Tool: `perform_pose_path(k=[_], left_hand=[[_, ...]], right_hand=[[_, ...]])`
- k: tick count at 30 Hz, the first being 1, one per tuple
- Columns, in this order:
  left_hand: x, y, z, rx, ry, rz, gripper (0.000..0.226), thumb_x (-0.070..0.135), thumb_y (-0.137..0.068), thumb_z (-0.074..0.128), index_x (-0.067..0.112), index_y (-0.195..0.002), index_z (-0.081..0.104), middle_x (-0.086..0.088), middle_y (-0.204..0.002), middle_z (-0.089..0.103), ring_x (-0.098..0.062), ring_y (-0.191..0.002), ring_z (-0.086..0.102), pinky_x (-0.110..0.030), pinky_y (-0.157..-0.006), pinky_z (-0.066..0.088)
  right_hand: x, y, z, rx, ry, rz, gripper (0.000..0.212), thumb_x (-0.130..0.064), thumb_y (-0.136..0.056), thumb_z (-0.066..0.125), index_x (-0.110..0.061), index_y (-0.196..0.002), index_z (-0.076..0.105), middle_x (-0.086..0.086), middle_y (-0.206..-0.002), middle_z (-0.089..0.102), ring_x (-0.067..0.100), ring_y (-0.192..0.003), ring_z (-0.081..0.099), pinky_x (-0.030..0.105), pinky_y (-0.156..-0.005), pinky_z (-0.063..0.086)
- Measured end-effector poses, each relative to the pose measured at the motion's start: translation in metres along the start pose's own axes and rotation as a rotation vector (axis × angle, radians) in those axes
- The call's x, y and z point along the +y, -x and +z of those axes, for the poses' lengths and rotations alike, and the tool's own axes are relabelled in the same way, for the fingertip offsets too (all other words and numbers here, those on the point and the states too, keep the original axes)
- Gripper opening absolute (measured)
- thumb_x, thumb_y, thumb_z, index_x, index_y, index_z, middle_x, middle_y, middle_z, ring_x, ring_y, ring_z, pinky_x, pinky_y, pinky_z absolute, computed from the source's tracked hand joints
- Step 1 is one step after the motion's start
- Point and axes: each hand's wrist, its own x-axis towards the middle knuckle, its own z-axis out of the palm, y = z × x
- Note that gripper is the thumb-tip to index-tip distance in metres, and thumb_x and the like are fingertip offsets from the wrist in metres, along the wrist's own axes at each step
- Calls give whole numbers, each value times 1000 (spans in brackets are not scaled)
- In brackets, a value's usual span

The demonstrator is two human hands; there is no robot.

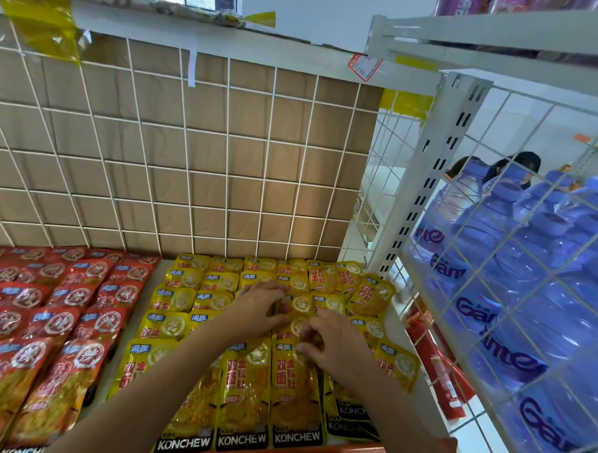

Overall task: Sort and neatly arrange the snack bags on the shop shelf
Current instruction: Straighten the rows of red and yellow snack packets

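Observation:
Yellow snack bags lie in overlapping rows across the middle of the shelf, labels facing up. Red snack bags fill the rows to their left. My left hand rests on the yellow bags in the middle rows, fingers curled at the top edge of one bag. My right hand lies just below and to the right, its fingers bent onto a yellow bag. Whether either hand pinches a bag is hidden by the fingers.
A white wire grid over brown cardboard backs the shelf. A white slotted upright stands at the right, with a wire side panel and packs of blue water bottles beyond it. Red packets lie below the shelf's right edge.

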Motion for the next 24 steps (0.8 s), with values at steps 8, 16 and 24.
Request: perform_pose_path(k=[8, 16, 24], left_hand=[[1, 0, 1, 21, 2, -6, 22, 37, -89, 57, 24, -106, 58, 9, -140, 40, -14, -130, 35, -36, -109, 18], [1, 0, 1, 26, 12, 0, 22, 37, -88, 59, 24, -106, 56, 8, -137, 42, -13, -128, 38, -35, -108, 20], [5, -6, 0, 119, 103, -24, 27, 26, -93, 54, 21, -119, 53, 6, -133, 46, -17, -121, 46, -35, -104, 34]], right_hand=[[1, 2, 3, 38, -19, 3, 23, -41, -85, 61, -21, -96, 60, -8, -95, 49, 8, -93, 44, 21, -81, 36], [16, 7, 0, 254, -122, 97, 12, -30, -86, 63, -19, -93, 64, -11, -92, 56, 8, -89, 51, 18, -75, 41], [48, 24, -13, 290, -167, 267, 14, -25, -85, 64, -17, -97, 64, -11, -94, 54, 8, -83, 50, 26, -68, 40]])
